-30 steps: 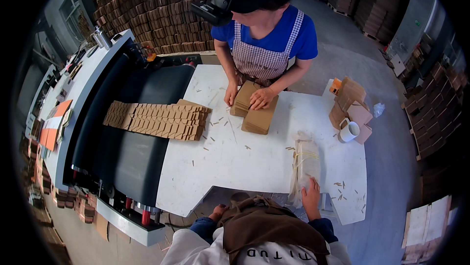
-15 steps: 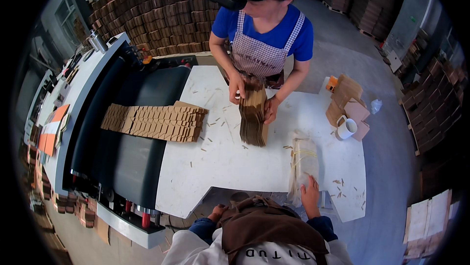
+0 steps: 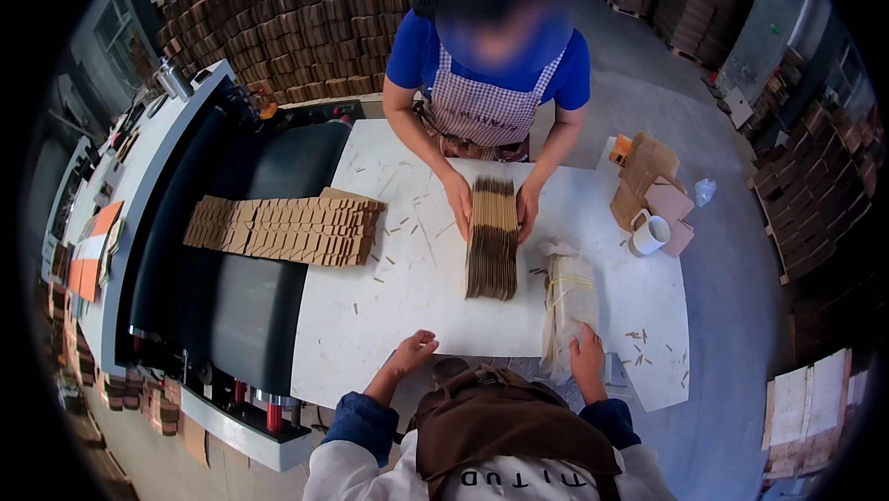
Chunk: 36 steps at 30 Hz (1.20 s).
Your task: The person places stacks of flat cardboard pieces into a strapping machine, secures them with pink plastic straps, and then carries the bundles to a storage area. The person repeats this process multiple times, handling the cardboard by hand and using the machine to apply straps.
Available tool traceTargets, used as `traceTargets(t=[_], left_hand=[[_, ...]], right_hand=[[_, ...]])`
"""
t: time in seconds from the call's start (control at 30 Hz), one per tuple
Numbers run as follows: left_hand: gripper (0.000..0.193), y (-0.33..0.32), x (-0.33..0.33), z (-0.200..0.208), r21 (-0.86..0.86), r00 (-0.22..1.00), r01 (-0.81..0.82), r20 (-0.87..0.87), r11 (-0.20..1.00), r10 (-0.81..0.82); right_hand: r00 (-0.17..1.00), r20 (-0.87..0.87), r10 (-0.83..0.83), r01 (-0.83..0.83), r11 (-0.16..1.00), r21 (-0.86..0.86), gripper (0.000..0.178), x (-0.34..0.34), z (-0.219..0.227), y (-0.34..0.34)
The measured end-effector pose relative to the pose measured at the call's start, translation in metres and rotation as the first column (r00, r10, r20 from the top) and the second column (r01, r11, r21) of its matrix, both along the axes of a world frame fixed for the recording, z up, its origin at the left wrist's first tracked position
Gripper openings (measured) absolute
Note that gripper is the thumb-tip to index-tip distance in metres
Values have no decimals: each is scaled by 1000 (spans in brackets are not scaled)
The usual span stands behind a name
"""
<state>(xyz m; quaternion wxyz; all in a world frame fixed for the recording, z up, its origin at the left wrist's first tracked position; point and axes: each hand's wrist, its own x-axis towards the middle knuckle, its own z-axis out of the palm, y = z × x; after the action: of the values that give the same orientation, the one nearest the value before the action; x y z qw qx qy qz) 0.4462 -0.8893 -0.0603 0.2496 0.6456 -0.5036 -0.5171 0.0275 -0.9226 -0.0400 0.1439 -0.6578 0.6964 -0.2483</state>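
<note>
Over the table's near edge, my left hand (image 3: 414, 351) is held up with its fingers loosely curved and apart, nothing in it. My right hand (image 3: 586, 355) is open, fingers pointing forward, at the near right end of a wrapped pale bundle (image 3: 576, 294) with yellow bands; whether it touches the wrapping I cannot tell. Beyond my hands, a stack of folded brown cardboard pieces (image 3: 493, 246) stands on the white table (image 3: 407, 306). A co-worker in a checked apron across the table has one hand on each side of this stack.
At left, a row of overlapping cardboard pieces (image 3: 278, 230) lies from the dark conveyor belt (image 3: 245, 316) onto the table. A white mug (image 3: 651, 234) stands at right beside loose cardboard sheets (image 3: 648, 168). Small cardboard scraps are scattered about. Tall cardboard stacks (image 3: 287, 19) fill the back.
My left hand has risen from my waist to the table's near edge. The co-worker has turned the cardboard stack and shifted it right and nearer. My right hand has barely moved.
</note>
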Motion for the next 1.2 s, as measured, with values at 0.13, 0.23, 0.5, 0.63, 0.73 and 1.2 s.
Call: traceTargets(t=[0.13,0.23,0.5,0.63,0.73,1.2], left_hand=[[67,-24,-25,30,-46,975,-94,-208,995,83],[78,-35,-54,40,-112,949,-44,-316,993,7],[94,-96,-131,54,-239,961,196,-144,951,-235],[107,-117,-149,43,-323,974,196,-44,926,-221],[116,-123,-127,20,-322,981,193,38,927,-191],[123,-132,-137,36,-374,919,210,-241,903,-313]], right_hand=[[999,32,-15,14,999,34,40,4,16,0],[988,152,-17,24,999,-43,40,14,27,-15],[882,432,-187,114,975,188,57,12,40,-91],[725,656,-209,95,974,205,62,-13,20,-110],[770,596,-228,-96,882,461,63,14,60,-117],[572,793,-211,-381,788,484,83,58,20,-108]])
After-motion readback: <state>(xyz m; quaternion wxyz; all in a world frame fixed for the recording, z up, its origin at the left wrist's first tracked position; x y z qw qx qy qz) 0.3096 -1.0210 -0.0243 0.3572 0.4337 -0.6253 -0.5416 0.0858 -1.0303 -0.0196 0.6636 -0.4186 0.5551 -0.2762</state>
